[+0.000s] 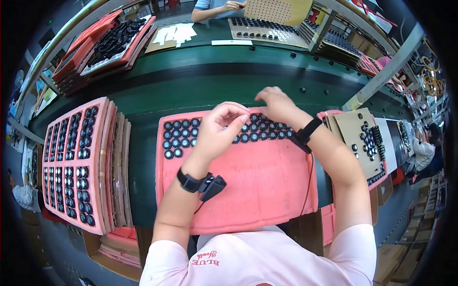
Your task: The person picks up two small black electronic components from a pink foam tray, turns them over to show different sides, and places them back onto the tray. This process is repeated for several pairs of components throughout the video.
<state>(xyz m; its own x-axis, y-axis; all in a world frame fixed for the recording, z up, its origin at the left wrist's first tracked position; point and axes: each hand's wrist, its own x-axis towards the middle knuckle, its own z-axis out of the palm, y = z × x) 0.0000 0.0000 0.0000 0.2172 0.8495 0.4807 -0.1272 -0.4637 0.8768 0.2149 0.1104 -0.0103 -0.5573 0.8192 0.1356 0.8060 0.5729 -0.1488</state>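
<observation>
A pink foam tray (238,190) lies in front of me, with rows of small round black parts (181,133) along its far side. Over these rows my left hand (219,128) is closed, thumb and forefinger tips close together; anything between them is too small to make out. Farther right, above the tray's far edge, my right hand (279,106) has its fingers bent in and pointing left. Its fingertips are partly hidden, and I cannot make out what they hold. Both wrists wear dark bands with small devices.
A stack of pink trays (102,190) with similar parts stands at left. Beyond runs a green conveyor belt (200,76) carrying a few loose parts (303,89). At right, cardboard (355,138) holds more parts. Across the belt, another person's hand (232,6) holds a perforated tan sheet (269,10).
</observation>
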